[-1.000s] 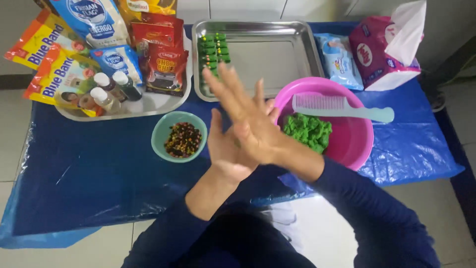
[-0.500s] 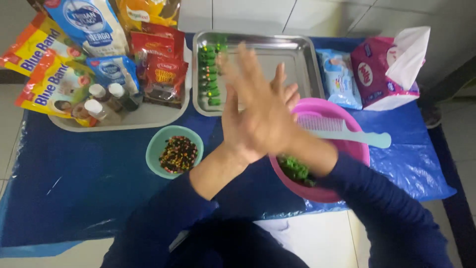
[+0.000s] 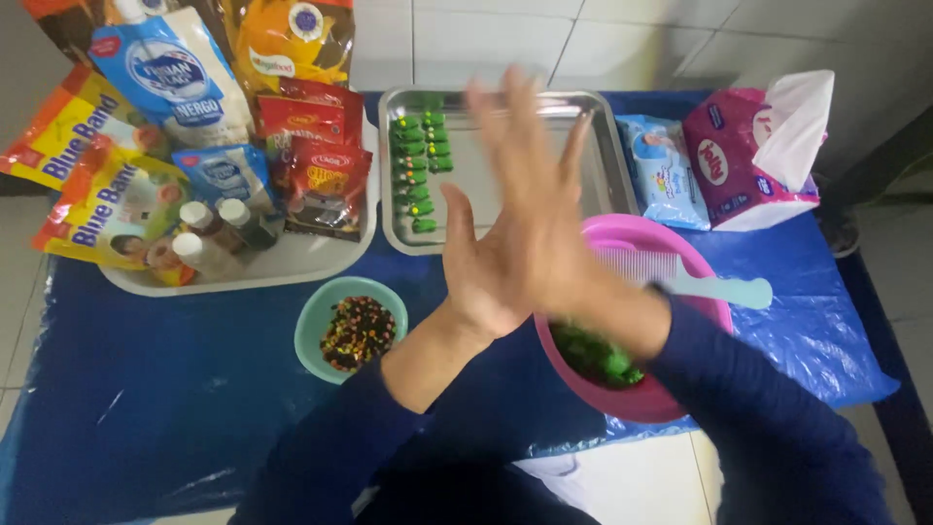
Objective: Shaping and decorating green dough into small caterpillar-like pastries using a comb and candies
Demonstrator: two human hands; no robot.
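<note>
Rolling green dough between my left hand (image 3: 491, 267) and right hand (image 3: 544, 209), palms pressed flat together, over the pink bowl (image 3: 680, 394); next, I judge, it goes to the tray (image 3: 603, 160) at 12 o'clock.

Both arms wore long dark navy sleeves of plain cloth, with no print or stripe; the left sleeve (image 3: 330, 457) was pushed up the forearm; the right sleeve (image 3: 768, 418) reached nearer the wrist; both hands were bare, without rings, gloves or watch.
</note>
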